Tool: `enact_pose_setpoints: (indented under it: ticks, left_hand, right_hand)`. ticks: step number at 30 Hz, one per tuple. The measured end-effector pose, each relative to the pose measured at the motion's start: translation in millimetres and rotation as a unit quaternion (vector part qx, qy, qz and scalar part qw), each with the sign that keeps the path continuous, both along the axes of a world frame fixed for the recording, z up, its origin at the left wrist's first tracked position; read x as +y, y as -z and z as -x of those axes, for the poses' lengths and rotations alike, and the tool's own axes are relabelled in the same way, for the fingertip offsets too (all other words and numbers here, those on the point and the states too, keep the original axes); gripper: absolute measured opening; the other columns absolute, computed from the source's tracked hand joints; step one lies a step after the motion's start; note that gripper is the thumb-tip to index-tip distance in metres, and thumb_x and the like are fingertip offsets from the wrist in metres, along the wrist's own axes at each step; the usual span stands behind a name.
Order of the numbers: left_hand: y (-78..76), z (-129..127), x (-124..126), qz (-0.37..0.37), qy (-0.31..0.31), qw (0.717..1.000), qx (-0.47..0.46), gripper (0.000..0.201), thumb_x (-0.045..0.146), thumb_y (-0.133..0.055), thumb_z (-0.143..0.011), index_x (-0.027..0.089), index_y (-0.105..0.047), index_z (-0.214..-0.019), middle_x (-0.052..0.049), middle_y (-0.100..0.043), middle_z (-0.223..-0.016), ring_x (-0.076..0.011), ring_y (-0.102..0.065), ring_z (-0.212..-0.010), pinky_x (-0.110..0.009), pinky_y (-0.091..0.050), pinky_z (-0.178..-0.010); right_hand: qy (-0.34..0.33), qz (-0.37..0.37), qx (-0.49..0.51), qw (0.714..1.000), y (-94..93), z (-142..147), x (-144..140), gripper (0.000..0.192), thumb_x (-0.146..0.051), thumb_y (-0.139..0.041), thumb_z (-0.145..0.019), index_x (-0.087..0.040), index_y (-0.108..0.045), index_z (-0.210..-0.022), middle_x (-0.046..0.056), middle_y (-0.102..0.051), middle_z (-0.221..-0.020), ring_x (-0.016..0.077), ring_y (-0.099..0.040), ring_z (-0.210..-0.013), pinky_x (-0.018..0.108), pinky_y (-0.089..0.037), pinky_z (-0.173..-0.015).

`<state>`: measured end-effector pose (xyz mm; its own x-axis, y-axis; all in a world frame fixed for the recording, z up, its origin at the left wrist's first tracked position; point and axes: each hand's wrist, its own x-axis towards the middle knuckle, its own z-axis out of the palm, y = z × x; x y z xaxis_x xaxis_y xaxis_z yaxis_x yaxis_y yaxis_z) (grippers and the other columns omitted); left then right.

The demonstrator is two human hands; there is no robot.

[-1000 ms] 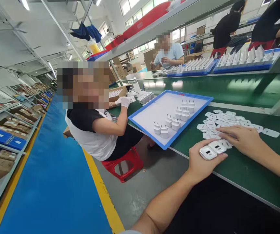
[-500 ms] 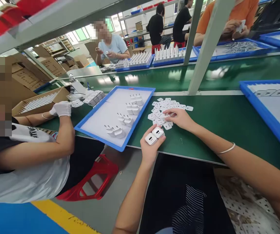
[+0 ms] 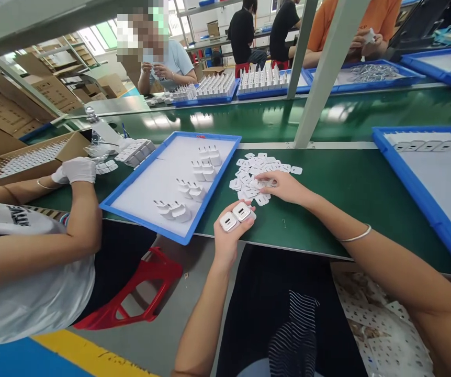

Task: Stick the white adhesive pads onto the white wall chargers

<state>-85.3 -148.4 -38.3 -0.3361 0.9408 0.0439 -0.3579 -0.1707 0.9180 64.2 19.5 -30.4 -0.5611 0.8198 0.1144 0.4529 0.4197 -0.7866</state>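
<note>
Glossy tabletop [image 3: 335, 180], left hand [image 3: 227, 238] curled around two smooth blocks [image 3: 239, 213], right hand [image 3: 284, 186] over thin cards [image 3: 251, 168], pinch unclear

On the white shirt [image 3: 37, 301] at the left, dark capitals [image 3: 17, 215] seem to begin "FALL", the remaining letters lost in folds; small lettering on the orange shirt [image 3: 337, 29] is unreadable, as are the dark scrawl [image 3: 110, 358] on the yellow floor stripe [image 3: 63, 346], the red tag [image 3: 201, 137] on the blue tray [image 3: 215, 188], and the tiny marks on the white cards [image 3: 262, 163]
</note>
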Motion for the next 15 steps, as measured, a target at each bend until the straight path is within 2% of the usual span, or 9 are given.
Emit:
enact_pose_setpoints:
  ticks: [4,8,13,15]
  left_hand:
    - [2.4,1.3,-0.3,-0.006,0.011,1.0,0.008,0.045,0.021,-0.088,-0.068,0.022,-0.073,-0.111,-0.008,-0.075,-0.114,-0.0244,-0.073,-0.103,-0.03,-0.059,-0.086]
    - [3.0,3.0,1.4,-0.002,0.021,1.0,0.012,0.048,0.021,-0.089,-0.066,0.021,-0.073,-0.111,-0.009,-0.075,-0.115,-0.0255,-0.074,-0.104,-0.032,-0.059,-0.088]
    - [2.0,3.7,4.7,0.011,-0.006,1.0,0.019,0.053,0.021,-0.091,-0.06,0.019,-0.073,-0.11,-0.01,-0.076,-0.113,-0.0255,-0.074,-0.102,-0.034,-0.059,-0.09]
    - [0.2,2.6,4.2,0.012,0.007,1.0,0.009,0.053,0.022,-0.091,-0.06,0.02,-0.073,-0.109,-0.01,-0.076,-0.113,-0.0254,-0.074,-0.102,-0.033,-0.059,-0.089]
  right_hand:
    - [0.003,-0.014,0.0,1.0,2.8,-1.4,4.7,0.029,-0.01,-0.072,-0.078,-0.019,-0.079,-0.105,0.01,-0.077,-0.114,0.0295,-0.068,-0.11,0.046,-0.052,-0.1]
    - [0.011,-0.024,0.005,1.0,4.3,-0.2,4.7,0.034,-0.009,-0.073,-0.077,-0.016,-0.077,-0.109,0.011,-0.076,-0.113,0.0292,-0.069,-0.107,0.047,-0.052,-0.098]
    - [0.003,-0.033,0.021,0.999,5.0,0.6,4.1,0.039,-0.006,-0.074,-0.072,-0.017,-0.076,-0.11,0.01,-0.075,-0.116,0.0267,-0.069,-0.106,0.043,-0.054,-0.096]
    - [0.009,-0.038,0.034,0.999,6.3,0.6,3.9,0.04,-0.005,-0.072,-0.072,-0.017,-0.076,-0.109,0.01,-0.074,-0.115,0.0275,-0.068,-0.105,0.045,-0.054,-0.096]
